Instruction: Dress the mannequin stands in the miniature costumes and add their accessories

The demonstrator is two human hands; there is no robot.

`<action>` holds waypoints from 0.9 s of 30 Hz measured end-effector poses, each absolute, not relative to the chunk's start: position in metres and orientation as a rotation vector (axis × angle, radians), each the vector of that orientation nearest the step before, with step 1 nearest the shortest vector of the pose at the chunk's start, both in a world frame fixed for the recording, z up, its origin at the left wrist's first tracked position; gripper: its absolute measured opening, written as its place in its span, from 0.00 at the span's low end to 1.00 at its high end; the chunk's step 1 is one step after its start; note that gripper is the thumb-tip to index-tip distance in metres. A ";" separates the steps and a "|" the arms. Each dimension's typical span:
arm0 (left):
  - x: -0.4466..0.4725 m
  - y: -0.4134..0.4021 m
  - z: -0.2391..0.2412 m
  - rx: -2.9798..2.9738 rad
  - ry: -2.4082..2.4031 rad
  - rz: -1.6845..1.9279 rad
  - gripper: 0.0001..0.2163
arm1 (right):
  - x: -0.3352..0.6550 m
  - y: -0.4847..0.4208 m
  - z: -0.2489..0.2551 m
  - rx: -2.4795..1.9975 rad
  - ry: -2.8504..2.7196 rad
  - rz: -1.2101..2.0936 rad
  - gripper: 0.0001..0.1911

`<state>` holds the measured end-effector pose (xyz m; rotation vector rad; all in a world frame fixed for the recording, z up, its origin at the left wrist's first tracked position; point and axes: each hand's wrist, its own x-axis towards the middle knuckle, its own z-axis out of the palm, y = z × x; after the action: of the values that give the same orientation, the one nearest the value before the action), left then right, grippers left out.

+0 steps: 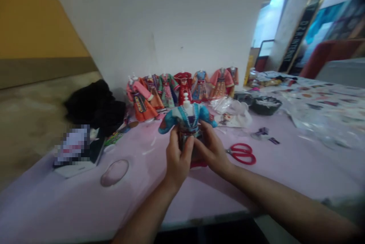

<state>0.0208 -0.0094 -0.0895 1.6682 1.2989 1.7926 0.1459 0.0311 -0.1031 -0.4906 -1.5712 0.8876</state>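
Observation:
Between my hands stands a small headless doll mannequin in a blue and white dress with puffed blue sleeves and a beaded neckline. My left hand closes round its waist from the left, the thumb at the front. From the right, my right hand grips the waist too, its thumb meeting the left one. A bit of red shows at the mannequin's base, and my fingers hide much of the skirt. Red-handled scissors lie just right of my right hand.
Behind stands a row of dressed mannequins, among them a red one, against a white board. To the left are a clear ring-shaped item, a white box and black cloth. A dark bowl and plastic wrapping lie right.

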 end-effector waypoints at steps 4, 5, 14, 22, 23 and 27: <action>0.020 -0.008 -0.085 1.693 1.320 1.733 0.17 | 0.147 0.033 -0.103 -0.484 -1.637 0.755 0.27; 0.020 -0.008 -0.083 1.694 1.342 1.726 0.17 | 0.147 0.034 -0.103 -0.480 -1.653 0.709 0.27; 0.018 -0.003 -0.081 1.613 1.315 1.752 0.18 | 0.146 0.033 -0.100 -0.475 -1.605 0.787 0.26; 0.019 -0.001 -0.075 1.545 1.280 1.775 0.18 | 0.150 0.034 -0.103 -0.479 -1.624 0.754 0.25; 0.018 -0.001 -0.076 1.547 1.295 1.774 0.18 | 0.150 0.035 -0.104 -0.485 -1.636 0.730 0.25; 0.016 0.001 -0.079 1.573 1.342 1.781 0.19 | 0.150 0.037 -0.105 -0.503 -1.650 0.656 0.24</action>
<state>0.0159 0.0012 -0.0791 1.5732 1.3420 1.7807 0.1501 0.0374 -0.1054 -0.5025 -1.6500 0.6560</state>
